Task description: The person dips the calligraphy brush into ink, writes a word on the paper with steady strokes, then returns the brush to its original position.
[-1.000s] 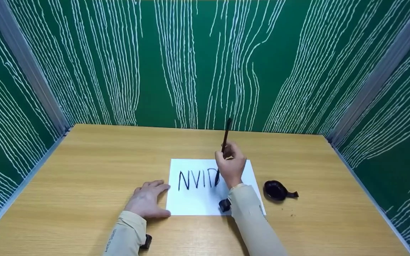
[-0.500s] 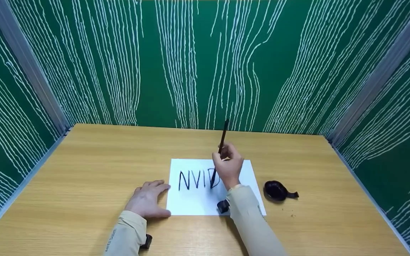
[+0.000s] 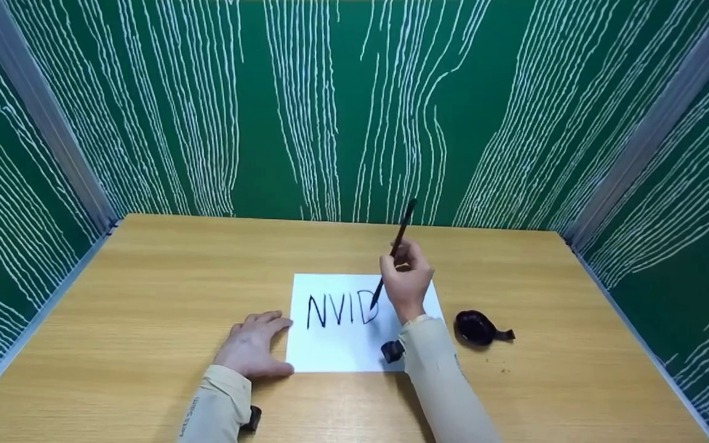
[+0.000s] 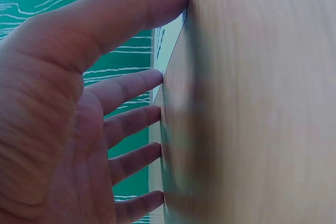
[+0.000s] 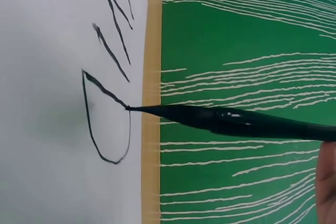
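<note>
Right hand [image 3: 407, 280] gripping 1 brush [image 5: 226, 120], left hand [image 3: 252, 346] splayed, touching 1 sheet [image 3: 336, 351], 4 letters [image 3: 351, 309]

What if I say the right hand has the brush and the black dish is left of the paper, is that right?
Not quite: the black dish is right of the paper in the head view. The right hand does have the brush.

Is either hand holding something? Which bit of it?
The right hand holds the black brush by its shaft, around the middle, well above the tip. The left hand holds nothing; it rests at the paper's left edge.
</note>
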Motion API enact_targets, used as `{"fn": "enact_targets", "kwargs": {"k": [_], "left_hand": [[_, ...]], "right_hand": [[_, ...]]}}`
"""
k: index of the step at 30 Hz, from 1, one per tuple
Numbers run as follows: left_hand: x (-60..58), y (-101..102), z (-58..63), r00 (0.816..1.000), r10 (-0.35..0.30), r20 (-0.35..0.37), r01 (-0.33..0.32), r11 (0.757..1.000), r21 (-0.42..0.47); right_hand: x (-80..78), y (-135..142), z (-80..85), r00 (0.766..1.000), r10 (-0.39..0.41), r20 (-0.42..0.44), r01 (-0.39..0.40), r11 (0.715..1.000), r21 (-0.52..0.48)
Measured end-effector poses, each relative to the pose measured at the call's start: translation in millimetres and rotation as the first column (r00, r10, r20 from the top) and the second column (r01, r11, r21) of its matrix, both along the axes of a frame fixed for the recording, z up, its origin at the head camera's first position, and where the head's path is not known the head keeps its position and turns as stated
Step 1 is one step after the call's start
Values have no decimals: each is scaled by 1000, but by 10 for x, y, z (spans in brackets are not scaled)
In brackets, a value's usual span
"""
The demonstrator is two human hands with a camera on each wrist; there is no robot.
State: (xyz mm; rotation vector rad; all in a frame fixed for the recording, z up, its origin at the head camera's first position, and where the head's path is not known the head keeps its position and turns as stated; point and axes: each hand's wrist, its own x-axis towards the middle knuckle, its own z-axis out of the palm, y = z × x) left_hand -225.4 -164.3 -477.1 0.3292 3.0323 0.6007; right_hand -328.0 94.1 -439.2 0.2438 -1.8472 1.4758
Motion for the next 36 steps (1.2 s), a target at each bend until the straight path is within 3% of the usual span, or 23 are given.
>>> {"fn": "enact_targets", "kwargs": {"k": [7, 16, 25, 32, 36], "left_hand": [[-4, -21, -6, 1000, -8, -15, 8, 1000, -7], [-4, -13, -11, 1000, 1, -7, -1, 1000, -7], [-9, 13, 21, 1000, 7, 9, -7, 1000, -11], [-11, 9, 17, 1000, 9, 0, -9, 1000, -16], [-6, 8, 0, 1000, 3, -18, -3, 1000, -15]], "right_hand": [[-51, 213, -33, 996, -43, -75, 43, 999, 6], [-127, 460, -114, 991, -84, -107, 86, 996, 20], [-124, 450, -128, 995, -66, -81, 71, 996, 51], [36, 363, 27, 997, -43, -64, 47, 997, 62], [54, 349, 37, 999, -22, -41, 25, 998, 66]]}}
